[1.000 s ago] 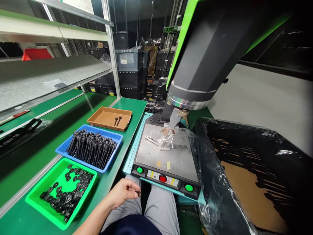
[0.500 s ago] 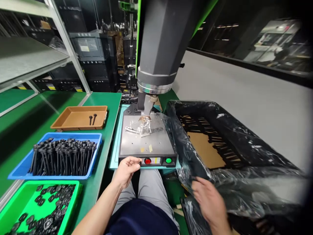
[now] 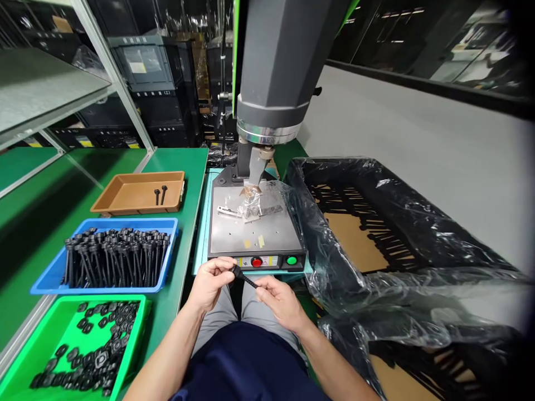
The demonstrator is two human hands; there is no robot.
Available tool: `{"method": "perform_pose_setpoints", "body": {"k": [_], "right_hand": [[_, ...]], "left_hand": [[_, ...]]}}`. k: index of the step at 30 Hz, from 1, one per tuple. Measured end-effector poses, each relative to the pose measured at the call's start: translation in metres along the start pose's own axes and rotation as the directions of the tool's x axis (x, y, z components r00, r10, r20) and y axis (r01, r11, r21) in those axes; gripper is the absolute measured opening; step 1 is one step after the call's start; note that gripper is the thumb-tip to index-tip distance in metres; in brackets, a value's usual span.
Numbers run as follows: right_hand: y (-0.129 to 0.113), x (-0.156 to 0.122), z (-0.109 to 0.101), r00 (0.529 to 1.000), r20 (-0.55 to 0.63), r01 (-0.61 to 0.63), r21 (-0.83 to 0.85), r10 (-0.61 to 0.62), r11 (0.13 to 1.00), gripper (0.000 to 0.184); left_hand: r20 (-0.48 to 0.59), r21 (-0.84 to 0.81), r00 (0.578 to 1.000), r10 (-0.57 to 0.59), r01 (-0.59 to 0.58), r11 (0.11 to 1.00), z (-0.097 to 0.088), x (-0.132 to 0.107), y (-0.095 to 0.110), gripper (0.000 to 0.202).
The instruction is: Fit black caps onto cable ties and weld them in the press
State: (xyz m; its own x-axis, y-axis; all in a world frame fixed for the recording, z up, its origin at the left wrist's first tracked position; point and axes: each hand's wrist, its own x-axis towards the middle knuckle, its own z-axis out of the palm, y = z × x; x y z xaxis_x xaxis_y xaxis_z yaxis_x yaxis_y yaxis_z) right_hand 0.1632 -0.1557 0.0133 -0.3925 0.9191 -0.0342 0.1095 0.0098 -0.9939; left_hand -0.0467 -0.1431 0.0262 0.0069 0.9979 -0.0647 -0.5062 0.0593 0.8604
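There, at six o'clock from the metal plate, was the black ribbed stem: left hand pinching its thick head, right hand nipping the thin tail, closed in narrow!

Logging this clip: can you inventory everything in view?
table: one, green, left
brown tray: one, brown, table's far end
short rods: two, black, in brown tray
blue tray: one, blue, middle
long rods: many, black, in blue tray
green tray: one, green, nearest
small caps: many, black, in green tray
rack: one, grey, above table
crates: several, grey and black, background
machine: one, dark grey, centre
metal plate: one, silver, machine's base
buttons: two visible, red and green, machine's front
lined bins: two visible, black, right
held rod: one, black, before machine
left hand: one, bare, fingers on wide end
right hand: one, bare, fingers on thin end
clothing: two pieces, navy and grey, bottom
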Motion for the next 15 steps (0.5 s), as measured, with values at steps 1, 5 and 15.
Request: {"method": "perform_pose_setpoints", "body": {"k": [1,5,15], "right_hand": [[0.001,0.000,0.001,1.000,-0.003,-0.009,0.035,0.009,0.999,0.019],[0.005,-0.002,0.007,0.999,-0.024,-0.034,0.160,0.038,0.987,0.023],[0.010,-0.005,0.027,0.988,-0.077,-0.097,0.370,0.135,0.924,0.032]], "left_hand": [[0.005,-0.001,1.000,0.000,0.000,1.000,0.001,0.000,-0.001,0.020],[0.003,-0.023,1.000,-0.014,0.014,1.000,0.006,0.001,-0.004,0.016],[-0.039,-0.007,0.998,-0.040,0.039,0.999,0.014,0.004,-0.003,0.013]]}}
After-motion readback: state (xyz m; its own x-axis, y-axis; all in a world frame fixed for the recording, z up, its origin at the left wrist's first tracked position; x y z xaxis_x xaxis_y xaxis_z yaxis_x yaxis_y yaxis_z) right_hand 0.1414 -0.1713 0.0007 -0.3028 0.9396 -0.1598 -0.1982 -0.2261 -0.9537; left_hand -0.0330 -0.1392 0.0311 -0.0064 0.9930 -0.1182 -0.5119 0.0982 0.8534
